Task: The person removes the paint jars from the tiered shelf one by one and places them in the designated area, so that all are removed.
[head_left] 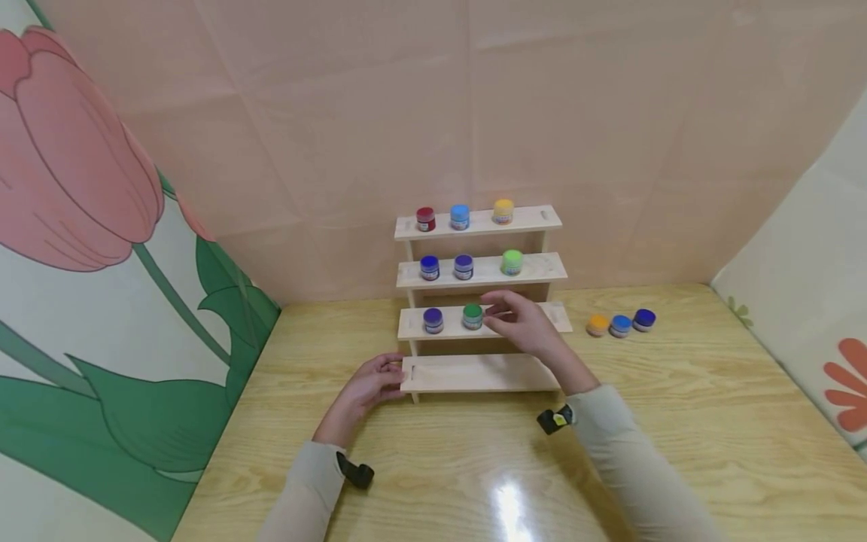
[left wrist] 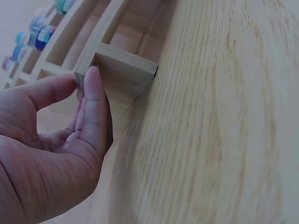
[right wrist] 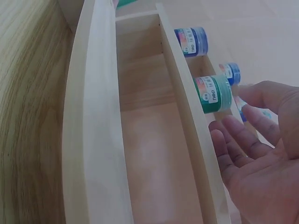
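Observation:
A pale wooden four-tier rack (head_left: 484, 374) stands on the table against the back wall. My left hand (head_left: 369, 385) pinches the left end of its lowest shelf between thumb and fingers, as the left wrist view shows closely. On the shelf above sit a purple paint jar (head_left: 433, 321) and a green paint jar (head_left: 473, 317). Just right of the green jar is my right hand (head_left: 520, 325), its fingers apart and holding nothing. In the right wrist view a gap shows between the fingertips and the green jar (right wrist: 213, 94).
The second shelf from the top bears blue, purple and light green jars (head_left: 512, 262). Dark red, light blue and yellow jars (head_left: 503, 211) stand on the top one. Right of the rack, an orange jar (head_left: 597, 325), a blue jar (head_left: 620, 326) and a dark blue jar (head_left: 644, 320) rest on the table.

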`<state>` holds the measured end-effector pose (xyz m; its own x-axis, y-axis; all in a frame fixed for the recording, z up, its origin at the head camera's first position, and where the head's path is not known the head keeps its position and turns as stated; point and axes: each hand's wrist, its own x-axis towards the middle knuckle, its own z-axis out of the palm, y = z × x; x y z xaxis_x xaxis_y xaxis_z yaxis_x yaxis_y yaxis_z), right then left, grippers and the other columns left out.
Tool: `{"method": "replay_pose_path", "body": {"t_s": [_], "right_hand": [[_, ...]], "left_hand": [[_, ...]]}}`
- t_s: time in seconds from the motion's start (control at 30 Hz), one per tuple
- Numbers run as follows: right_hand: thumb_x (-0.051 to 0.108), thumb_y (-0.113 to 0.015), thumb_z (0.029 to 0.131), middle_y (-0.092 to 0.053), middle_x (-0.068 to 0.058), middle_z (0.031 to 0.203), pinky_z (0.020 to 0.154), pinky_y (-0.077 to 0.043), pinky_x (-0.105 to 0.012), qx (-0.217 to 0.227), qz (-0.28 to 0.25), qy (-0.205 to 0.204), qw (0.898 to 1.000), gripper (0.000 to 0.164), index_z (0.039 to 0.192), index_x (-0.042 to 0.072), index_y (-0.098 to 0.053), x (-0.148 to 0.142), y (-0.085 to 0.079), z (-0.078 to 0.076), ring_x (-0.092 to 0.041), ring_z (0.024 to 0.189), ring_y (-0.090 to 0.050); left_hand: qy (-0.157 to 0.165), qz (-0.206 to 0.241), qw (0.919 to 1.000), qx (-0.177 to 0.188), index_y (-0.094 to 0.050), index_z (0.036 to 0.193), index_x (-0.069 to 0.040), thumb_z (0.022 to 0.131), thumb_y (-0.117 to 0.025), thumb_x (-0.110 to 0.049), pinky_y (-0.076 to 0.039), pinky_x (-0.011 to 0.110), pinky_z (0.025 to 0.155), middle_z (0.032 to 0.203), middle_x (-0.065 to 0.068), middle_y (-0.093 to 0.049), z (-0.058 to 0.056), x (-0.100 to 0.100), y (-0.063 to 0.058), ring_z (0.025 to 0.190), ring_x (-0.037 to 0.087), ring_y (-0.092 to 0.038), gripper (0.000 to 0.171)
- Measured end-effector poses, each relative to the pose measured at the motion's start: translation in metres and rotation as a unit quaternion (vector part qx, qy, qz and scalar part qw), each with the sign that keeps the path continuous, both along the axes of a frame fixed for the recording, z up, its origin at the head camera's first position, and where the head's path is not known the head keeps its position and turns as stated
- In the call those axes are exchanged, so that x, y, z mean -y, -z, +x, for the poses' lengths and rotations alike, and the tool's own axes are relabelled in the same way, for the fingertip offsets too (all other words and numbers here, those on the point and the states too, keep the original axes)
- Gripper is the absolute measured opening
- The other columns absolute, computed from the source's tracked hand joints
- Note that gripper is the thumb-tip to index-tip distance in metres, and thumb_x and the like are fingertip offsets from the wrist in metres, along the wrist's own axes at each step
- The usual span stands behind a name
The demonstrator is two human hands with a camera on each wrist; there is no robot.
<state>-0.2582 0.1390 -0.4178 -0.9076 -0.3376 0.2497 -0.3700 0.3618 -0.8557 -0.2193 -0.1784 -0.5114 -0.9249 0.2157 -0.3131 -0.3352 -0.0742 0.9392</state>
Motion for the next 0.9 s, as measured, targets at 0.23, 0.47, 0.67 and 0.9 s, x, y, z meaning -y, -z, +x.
{"method": "replay_pose_path", "body": {"t_s": [0.23,0.47,0.67,0.9], "right_hand": [[0.007,-0.071,0.094,-0.065,-0.019,0.123,0.1,-0.054,-0.05,0.007,0.018,0.002,1.0,0.039,0.13,-0.002,-0.06,0.005,0.008,-0.008,-0.036,0.113,-0.064],[0.005,-0.072,0.092,-0.065,-0.016,0.124,0.102,-0.053,-0.048,0.008,0.032,-0.001,0.999,0.041,0.131,0.0,-0.061,0.01,0.007,-0.009,-0.034,0.113,-0.063],[0.005,-0.074,0.091,-0.065,-0.016,0.122,0.101,-0.054,-0.047,0.002,0.038,-0.006,0.999,0.04,0.129,0.002,-0.062,0.015,0.008,-0.011,-0.032,0.11,-0.064],[0.007,-0.073,0.092,-0.064,-0.016,0.125,0.1,-0.054,-0.047,0.014,0.066,0.003,0.998,0.041,0.131,0.006,-0.062,0.017,0.01,-0.014,-0.031,0.112,-0.064]], "left_hand": [[-0.002,-0.001,1.0,0.005,-0.043,0.144,0.006,0.095,-0.061,0.005,-0.061,0.026,0.068,0.098,0.005,-0.057,-0.001,0.0,0.002,0.08,0.015,-0.064,0.053],[-0.005,-0.005,1.0,-0.002,-0.045,0.143,0.006,0.094,-0.062,0.005,-0.062,0.029,0.07,0.1,0.007,-0.058,-0.001,0.0,0.003,0.081,0.017,-0.065,0.051],[-0.004,-0.007,1.0,-0.004,-0.044,0.143,0.007,0.094,-0.062,0.004,-0.061,0.029,0.07,0.1,0.007,-0.058,0.0,0.0,0.003,0.081,0.017,-0.065,0.052],[-0.005,-0.01,0.9999,0.002,-0.045,0.143,0.005,0.095,-0.061,0.004,-0.061,0.029,0.071,0.101,0.007,-0.058,0.0,-0.001,0.0,0.082,0.017,-0.065,0.051]]}}
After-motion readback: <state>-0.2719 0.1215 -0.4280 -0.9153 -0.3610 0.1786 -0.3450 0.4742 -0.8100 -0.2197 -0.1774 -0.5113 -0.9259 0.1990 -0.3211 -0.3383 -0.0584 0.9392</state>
